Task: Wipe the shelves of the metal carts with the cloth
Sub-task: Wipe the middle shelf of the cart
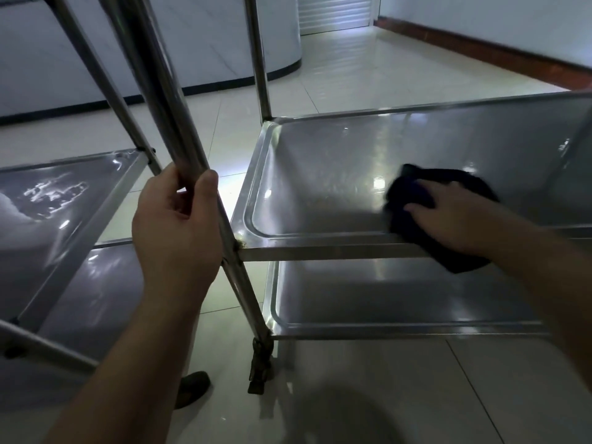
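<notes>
Two stainless steel carts stand side by side. On the right cart, the middle shelf is a shallow shiny tray, with a lower shelf beneath it. My right hand presses a dark cloth flat onto the middle shelf near its front rim, fingers straight; part of the cloth hangs over the front edge. My left hand grips the right cart's front left upright post, thumb and fingers curled round it. The left cart's shelf shows at the left.
The right cart's caster wheel stands on the pale tiled floor. My dark shoe is just left of it. A curved white counter with a black base stands behind. A brown skirting board runs along the far right wall.
</notes>
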`<state>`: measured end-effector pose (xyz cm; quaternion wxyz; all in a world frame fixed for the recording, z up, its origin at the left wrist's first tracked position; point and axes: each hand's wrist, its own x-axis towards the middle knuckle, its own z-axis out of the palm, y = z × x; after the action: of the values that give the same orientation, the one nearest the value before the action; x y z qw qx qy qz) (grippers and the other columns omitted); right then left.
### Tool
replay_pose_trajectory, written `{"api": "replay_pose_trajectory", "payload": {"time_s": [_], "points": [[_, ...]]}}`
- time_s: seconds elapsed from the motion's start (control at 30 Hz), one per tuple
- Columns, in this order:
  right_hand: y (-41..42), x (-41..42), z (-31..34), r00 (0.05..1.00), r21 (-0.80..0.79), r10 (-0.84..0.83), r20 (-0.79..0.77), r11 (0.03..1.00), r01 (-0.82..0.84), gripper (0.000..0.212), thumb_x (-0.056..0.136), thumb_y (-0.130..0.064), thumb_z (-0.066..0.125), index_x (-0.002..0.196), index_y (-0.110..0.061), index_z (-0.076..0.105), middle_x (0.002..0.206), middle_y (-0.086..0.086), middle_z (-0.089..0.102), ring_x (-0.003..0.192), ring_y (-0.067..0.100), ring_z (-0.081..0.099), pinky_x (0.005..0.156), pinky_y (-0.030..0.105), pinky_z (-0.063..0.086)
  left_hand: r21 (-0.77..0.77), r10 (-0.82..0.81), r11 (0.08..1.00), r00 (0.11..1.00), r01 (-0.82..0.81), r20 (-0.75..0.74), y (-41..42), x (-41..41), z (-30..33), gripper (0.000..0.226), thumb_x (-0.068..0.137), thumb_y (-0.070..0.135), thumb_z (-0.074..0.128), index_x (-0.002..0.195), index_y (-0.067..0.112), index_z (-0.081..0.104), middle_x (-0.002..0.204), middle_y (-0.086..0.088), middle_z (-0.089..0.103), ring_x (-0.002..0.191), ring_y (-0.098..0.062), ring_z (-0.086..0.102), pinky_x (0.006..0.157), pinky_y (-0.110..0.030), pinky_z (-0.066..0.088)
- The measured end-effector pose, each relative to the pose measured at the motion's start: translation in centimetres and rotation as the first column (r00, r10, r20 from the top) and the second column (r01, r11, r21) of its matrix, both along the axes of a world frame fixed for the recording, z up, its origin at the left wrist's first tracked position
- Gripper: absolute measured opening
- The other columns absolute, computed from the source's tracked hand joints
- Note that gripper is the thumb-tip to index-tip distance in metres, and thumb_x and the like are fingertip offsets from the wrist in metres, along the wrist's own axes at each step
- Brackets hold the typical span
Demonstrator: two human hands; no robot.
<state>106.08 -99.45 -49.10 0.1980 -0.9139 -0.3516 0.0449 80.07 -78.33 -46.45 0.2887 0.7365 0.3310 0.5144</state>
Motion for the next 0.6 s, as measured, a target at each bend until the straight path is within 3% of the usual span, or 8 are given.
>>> {"api": "replay_pose_trajectory", "payload": {"time_s": [0.1, 0.2, 0.27, 0.37, 0.43, 0.5, 0.6], "points": [[8.0, -5.3, 0.7, 0.938, -0.087, 0.343, -0.048, 0.934, -0.346, 0.042, 0.100, -0.049, 0.043, 0.141, -0.038, 0.048, 0.151, 0.007, 0.050, 0.142, 0.034, 0.039, 0.117, 0.048, 0.031, 0.001, -0.005, 1.000, 1.000, 0.005, -0.020, 0.1, -0.1, -0.1, 0.024, 0.102, 0.051, 0.052, 0.101, 0.030, 0.066, 0.097, 0.000, 0.068, 0.084, -0.008, 0.067, 0.072, -0.025, 0.055], [14.4, -10.3, 1.9, 0.800, -0.055, 0.572, -0.180, 0.806, -0.589, 0.048, 0.103, -0.048, 0.046, 0.150, -0.049, 0.040, 0.160, 0.002, 0.042, 0.151, 0.028, 0.030, 0.115, 0.045, 0.026, 0.001, -0.001, 1.000, 0.999, 0.001, -0.035, 0.1, -0.1, 0.0, 0.025, 0.102, 0.049, 0.052, 0.103, 0.028, 0.066, 0.097, 0.000, 0.069, 0.086, -0.009, 0.068, 0.074, -0.031, 0.057], [15.3, -11.1, 2.0, 0.768, -0.029, 0.616, -0.176, 0.776, -0.630, 0.047, 0.103, -0.049, 0.047, 0.150, -0.050, 0.040, 0.155, -0.001, 0.047, 0.141, 0.023, 0.044, 0.104, 0.038, 0.031, 0.014, 0.014, 1.000, 0.999, -0.013, -0.038, 0.3, -0.2, 0.1, 0.023, 0.103, 0.046, 0.053, 0.101, 0.026, 0.066, 0.096, 0.000, 0.068, 0.084, -0.008, 0.067, 0.071, -0.028, 0.055], [11.6, -9.5, 2.0, 0.729, -0.036, 0.664, -0.167, 0.734, -0.678, 0.044, 0.100, -0.056, 0.050, 0.143, -0.057, 0.043, 0.131, -0.013, 0.058, 0.109, 0.012, 0.057, 0.089, 0.033, 0.042, 0.030, 0.000, 1.000, 0.999, 0.001, -0.033, 0.4, -0.3, 0.0, 0.022, 0.103, 0.043, 0.054, 0.099, 0.026, 0.066, 0.092, -0.001, 0.067, 0.081, -0.007, 0.067, 0.066, -0.018, 0.053], [7.9, -7.3, 2.3, 0.717, -0.040, 0.670, -0.191, 0.725, -0.688, 0.040, 0.098, -0.058, 0.053, 0.137, -0.061, 0.045, 0.123, -0.020, 0.060, 0.106, 0.006, 0.058, 0.092, 0.034, 0.046, 0.034, -0.010, 0.999, 0.999, 0.011, -0.031, 0.5, -0.4, -0.1, 0.021, 0.104, 0.045, 0.054, 0.100, 0.028, 0.065, 0.093, 0.000, 0.067, 0.082, -0.007, 0.067, 0.065, -0.014, 0.052], [3.8, -4.7, 2.8, 0.744, -0.034, 0.629, -0.226, 0.758, -0.651, 0.036, 0.096, -0.061, 0.053, 0.131, -0.065, 0.048, 0.119, -0.027, 0.063, 0.105, -0.002, 0.061, 0.096, 0.033, 0.048, 0.031, -0.016, 0.999, 1.000, 0.016, -0.020, 0.5, -0.4, -0.3, 0.023, 0.103, 0.046, 0.054, 0.102, 0.027, 0.066, 0.093, -0.001, 0.067, 0.082, -0.009, 0.068, 0.066, -0.014, 0.052], [-0.4, -1.9, 3.5, 0.798, 0.004, 0.527, -0.292, 0.835, -0.550, 0.040, 0.082, -0.072, 0.047, 0.123, -0.073, 0.050, 0.110, -0.034, 0.065, 0.098, -0.007, 0.063, 0.085, 0.029, 0.049, 0.034, -0.035, 0.999, 0.999, 0.035, 0.009, 0.3, -0.2, -0.2, 0.023, 0.103, 0.045, 0.054, 0.097, 0.026, 0.066, 0.087, -0.002, 0.065, 0.076, -0.012, 0.066, 0.062, -0.016, 0.052]]}}
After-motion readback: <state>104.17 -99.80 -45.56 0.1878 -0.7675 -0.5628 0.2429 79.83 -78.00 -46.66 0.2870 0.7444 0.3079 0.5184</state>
